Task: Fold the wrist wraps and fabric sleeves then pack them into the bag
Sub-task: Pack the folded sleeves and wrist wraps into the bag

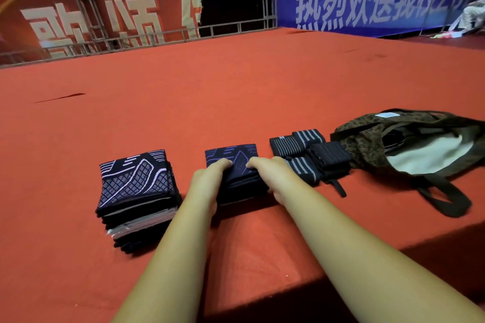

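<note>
A folded dark sleeve with a blue pattern (232, 156) lies on the red carpeted platform (236, 92) in front of me. My left hand (207, 179) grips its left side, fingers over the top and thumb at the edge. On the right side my right hand (270, 178) grips it the same way. A stack of folded dark sleeves with white line patterns (136, 191) sits to the left. Striped black wrist wraps (307, 155) lie to the right in a loose pile. The brown patterned bag (409, 147) lies open at far right, showing its pale lining.
The platform's front edge drops off at the lower right (341, 278). A bag strap (446, 199) trails toward that edge. Metal railing and red and blue banners (367, 0) line the far side. A wide stretch of red carpet lies beyond the piles.
</note>
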`<action>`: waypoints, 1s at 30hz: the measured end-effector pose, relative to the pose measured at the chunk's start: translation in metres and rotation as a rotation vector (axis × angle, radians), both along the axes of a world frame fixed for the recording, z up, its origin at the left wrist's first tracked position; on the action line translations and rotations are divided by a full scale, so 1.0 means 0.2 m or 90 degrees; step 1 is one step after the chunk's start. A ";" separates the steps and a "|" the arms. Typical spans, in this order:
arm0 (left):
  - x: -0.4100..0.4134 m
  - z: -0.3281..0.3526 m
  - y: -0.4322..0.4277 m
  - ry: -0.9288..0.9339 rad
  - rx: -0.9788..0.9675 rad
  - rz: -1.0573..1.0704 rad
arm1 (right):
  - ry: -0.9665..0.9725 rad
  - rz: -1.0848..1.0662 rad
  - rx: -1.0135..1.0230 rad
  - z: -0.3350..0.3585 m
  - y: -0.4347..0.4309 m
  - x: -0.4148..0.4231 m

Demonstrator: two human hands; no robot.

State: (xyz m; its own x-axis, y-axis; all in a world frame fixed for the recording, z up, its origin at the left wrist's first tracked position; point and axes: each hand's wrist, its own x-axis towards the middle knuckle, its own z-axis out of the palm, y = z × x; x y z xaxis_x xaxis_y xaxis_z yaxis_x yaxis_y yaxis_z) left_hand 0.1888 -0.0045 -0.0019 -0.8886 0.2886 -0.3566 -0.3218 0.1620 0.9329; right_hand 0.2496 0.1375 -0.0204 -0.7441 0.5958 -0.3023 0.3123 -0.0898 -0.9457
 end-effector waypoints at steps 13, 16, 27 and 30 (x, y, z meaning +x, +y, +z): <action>0.19 0.15 0.08 -0.073 0.349 -0.155 | 0.150 0.037 -0.002 0.29 0.17 0.36; 0.28 0.20 0.18 -0.060 0.336 -0.179 | 0.125 0.049 -0.067 0.34 0.24 0.47; 0.62 0.24 0.71 -0.078 0.273 -0.316 | 0.172 0.023 -0.115 0.45 0.69 0.95; 0.71 0.24 0.89 -0.058 0.275 -0.344 | 0.192 -0.002 -0.149 0.47 0.83 1.09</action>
State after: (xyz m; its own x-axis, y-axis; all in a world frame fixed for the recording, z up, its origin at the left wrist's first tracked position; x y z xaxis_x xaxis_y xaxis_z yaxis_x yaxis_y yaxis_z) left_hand 0.3302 0.1741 0.0468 -0.5522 0.8149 -0.1762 -0.3808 -0.0585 0.9228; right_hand 0.4677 0.3033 0.0740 -0.8184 0.5395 -0.1980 0.0225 -0.3142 -0.9491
